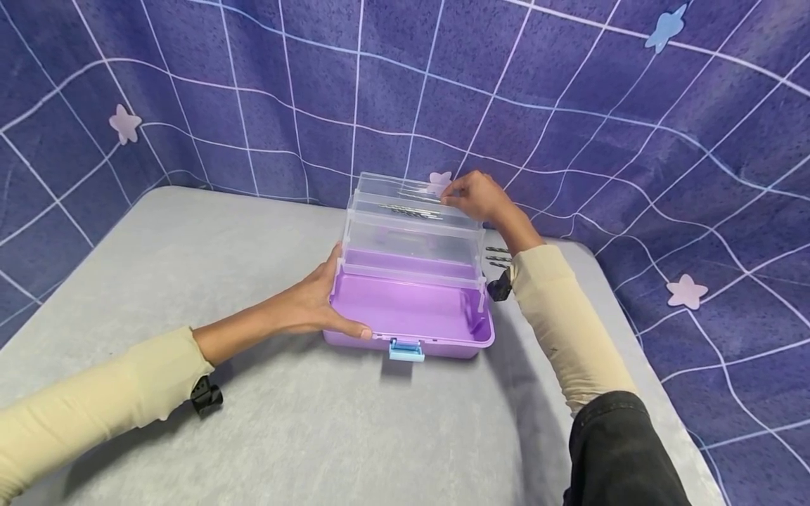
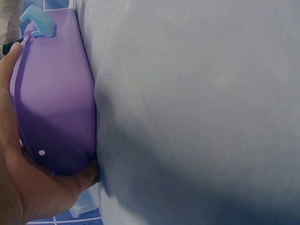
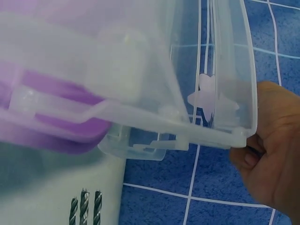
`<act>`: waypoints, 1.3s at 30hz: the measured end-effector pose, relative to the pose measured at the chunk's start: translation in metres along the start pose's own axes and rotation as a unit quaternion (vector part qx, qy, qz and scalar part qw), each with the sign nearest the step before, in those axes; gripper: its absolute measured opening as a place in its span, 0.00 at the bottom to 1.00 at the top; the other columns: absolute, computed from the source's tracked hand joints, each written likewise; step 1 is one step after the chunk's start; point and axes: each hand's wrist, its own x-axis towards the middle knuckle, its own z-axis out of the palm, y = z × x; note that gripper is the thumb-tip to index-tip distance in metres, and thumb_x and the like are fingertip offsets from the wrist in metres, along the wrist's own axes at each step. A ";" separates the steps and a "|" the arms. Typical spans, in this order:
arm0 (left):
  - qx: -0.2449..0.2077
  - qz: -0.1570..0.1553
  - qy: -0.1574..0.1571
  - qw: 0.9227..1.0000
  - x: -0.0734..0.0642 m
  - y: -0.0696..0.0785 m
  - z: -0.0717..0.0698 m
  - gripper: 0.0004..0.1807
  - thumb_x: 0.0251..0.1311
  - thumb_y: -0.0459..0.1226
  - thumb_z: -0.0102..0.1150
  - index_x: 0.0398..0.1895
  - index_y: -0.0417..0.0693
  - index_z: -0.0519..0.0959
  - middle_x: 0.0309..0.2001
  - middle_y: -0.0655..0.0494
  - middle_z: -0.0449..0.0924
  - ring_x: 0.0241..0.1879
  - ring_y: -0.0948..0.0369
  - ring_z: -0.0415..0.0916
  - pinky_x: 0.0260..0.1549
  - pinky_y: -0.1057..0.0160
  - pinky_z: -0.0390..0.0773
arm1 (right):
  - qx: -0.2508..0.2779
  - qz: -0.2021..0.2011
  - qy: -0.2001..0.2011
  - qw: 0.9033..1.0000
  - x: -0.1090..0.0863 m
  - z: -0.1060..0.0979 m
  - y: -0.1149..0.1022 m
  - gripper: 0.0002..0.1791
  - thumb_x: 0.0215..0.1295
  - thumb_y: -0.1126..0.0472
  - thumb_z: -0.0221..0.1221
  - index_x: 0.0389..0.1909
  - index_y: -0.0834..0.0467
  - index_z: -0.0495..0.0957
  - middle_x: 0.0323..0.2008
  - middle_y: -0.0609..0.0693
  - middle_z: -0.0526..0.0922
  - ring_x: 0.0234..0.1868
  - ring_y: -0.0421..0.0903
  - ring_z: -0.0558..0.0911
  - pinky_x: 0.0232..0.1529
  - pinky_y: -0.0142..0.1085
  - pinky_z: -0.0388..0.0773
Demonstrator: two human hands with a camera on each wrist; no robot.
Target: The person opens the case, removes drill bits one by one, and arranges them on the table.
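My left hand (image 1: 310, 302) grips the left front corner of a purple plastic box (image 1: 411, 348), thumb along the front rim and fingers around the side. In the left wrist view, fingertips reach the box's lower edge near the table. Clear fold-out trays (image 1: 414, 242) stand raised over the box's back, their tiers stepping up. Twist drill bits (image 1: 411, 211) lie in an upper tray. At the topmost tray's right end, my right hand (image 1: 474, 197) pinches a thin silvery drill bit (image 1: 427, 196) by its end. In the right wrist view, tray corners partly hide the curled fingers.
Several loose drill bits (image 3: 84, 208) lie on the grey table (image 1: 253, 414) to the right of the box. A light-blue latch (image 1: 406, 350) hangs open at the box front. A purple-blue gridded cloth with stars (image 1: 316, 84) rises behind the table.
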 end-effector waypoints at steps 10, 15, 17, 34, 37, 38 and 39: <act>0.002 -0.007 0.005 1.000 0.001 -0.001 0.001 0.91 0.26 0.59 0.90 0.84 0.68 0.24 0.80 0.46 0.51 0.73 0.48 0.64 0.76 0.34 0.59 | 0.031 -0.023 0.025 0.999 -0.009 -0.003 0.010 0.13 0.74 0.55 0.60 0.47 0.58 0.89 0.24 0.50 0.82 0.31 0.47 0.76 0.43 0.42 0.77; 0.015 -0.012 -0.003 1.000 0.000 -0.001 -0.001 0.92 0.27 0.63 0.88 0.83 0.69 0.21 0.81 0.43 0.49 0.74 0.47 0.63 0.76 0.34 0.58 | 0.057 -0.013 0.050 0.997 -0.017 -0.006 0.012 0.15 0.74 0.54 0.59 0.47 0.59 0.87 0.23 0.47 0.78 0.28 0.44 0.73 0.37 0.38 0.73; 0.015 -0.015 -0.006 1.000 0.000 0.000 -0.001 0.92 0.27 0.63 0.88 0.83 0.68 0.20 0.82 0.42 0.47 0.75 0.47 0.62 0.76 0.34 0.57 | 0.068 -0.011 0.059 0.996 -0.020 -0.008 0.014 0.14 0.74 0.54 0.59 0.47 0.59 0.87 0.24 0.48 0.79 0.28 0.42 0.73 0.36 0.37 0.73; 0.001 -0.020 -0.009 1.000 0.000 0.000 -0.001 0.91 0.27 0.61 0.89 0.83 0.69 0.21 0.82 0.44 0.46 0.74 0.46 0.63 0.76 0.33 0.58 | 0.109 -0.004 0.105 0.988 -0.058 -0.022 0.042 0.12 0.74 0.55 0.62 0.43 0.60 0.86 0.20 0.41 0.74 0.23 0.37 0.70 0.27 0.31 0.68; -0.005 -0.016 -0.004 1.000 0.001 0.001 -0.001 0.91 0.27 0.60 0.89 0.83 0.69 0.23 0.83 0.45 0.46 0.74 0.47 0.63 0.76 0.33 0.57 | 0.114 0.000 0.111 0.987 -0.063 -0.024 0.047 0.12 0.73 0.54 0.62 0.43 0.59 0.86 0.19 0.40 0.71 0.22 0.36 0.69 0.26 0.31 0.67; -0.007 -0.013 -0.003 1.000 0.001 0.002 -0.001 0.91 0.27 0.59 0.90 0.83 0.69 0.23 0.83 0.46 0.45 0.75 0.47 0.62 0.76 0.33 0.57 | 0.115 0.002 0.112 0.987 -0.065 -0.024 0.049 0.12 0.73 0.54 0.63 0.43 0.59 0.86 0.19 0.39 0.71 0.22 0.36 0.68 0.26 0.31 0.67; -0.009 -0.011 -0.002 1.000 0.001 0.002 -0.001 0.91 0.27 0.59 0.90 0.83 0.70 0.23 0.83 0.46 0.45 0.75 0.47 0.62 0.76 0.33 0.56 | 0.119 0.003 0.113 0.986 -0.066 -0.024 0.051 0.12 0.73 0.53 0.63 0.43 0.59 0.86 0.19 0.39 0.71 0.22 0.35 0.68 0.26 0.32 0.67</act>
